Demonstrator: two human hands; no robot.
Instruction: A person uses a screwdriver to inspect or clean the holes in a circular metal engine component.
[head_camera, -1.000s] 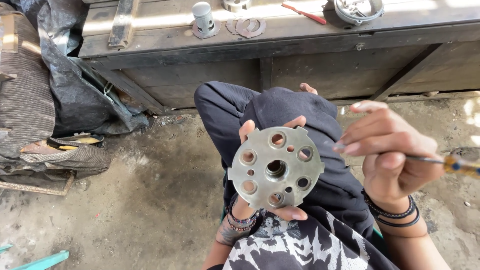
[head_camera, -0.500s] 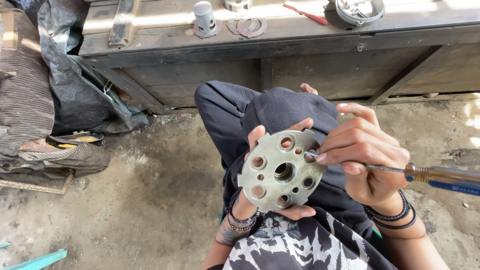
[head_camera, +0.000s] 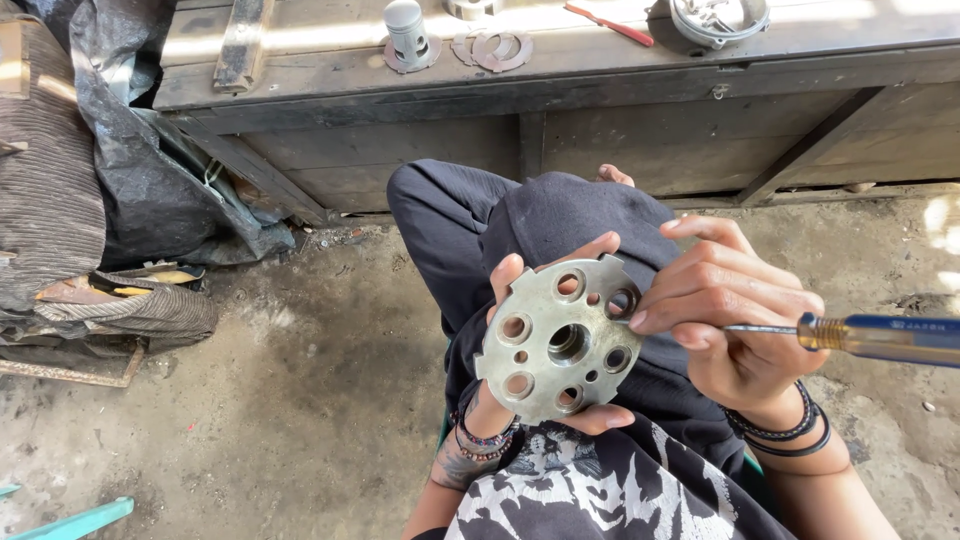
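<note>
A round grey metal plate (head_camera: 558, 340) with several holes and a notched rim is held upright over my lap. My left hand (head_camera: 520, 400) grips it from behind, fingertips showing at the top and bottom edges. My right hand (head_camera: 728, 318) holds a screwdriver (head_camera: 870, 336) with a blue and yellow handle. Its shaft runs through my fingers toward a hole near the plate's upper right edge; the tip is hidden by my fingers. Beaded bracelets sit on both wrists.
A wooden bench (head_camera: 560, 90) stands ahead, carrying a piston (head_camera: 406, 32), flat metal rings (head_camera: 492, 48), a red-handled tool (head_camera: 610, 22) and a round metal housing (head_camera: 718, 18). Dark tarpaulin and striped fabric (head_camera: 90, 200) pile up on the left. The concrete floor (head_camera: 280, 420) is dirty.
My right hand has brought the screwdriver from out at the right in to the plate's upper right holes. The plate has tilted slightly and stayed in my left hand.
</note>
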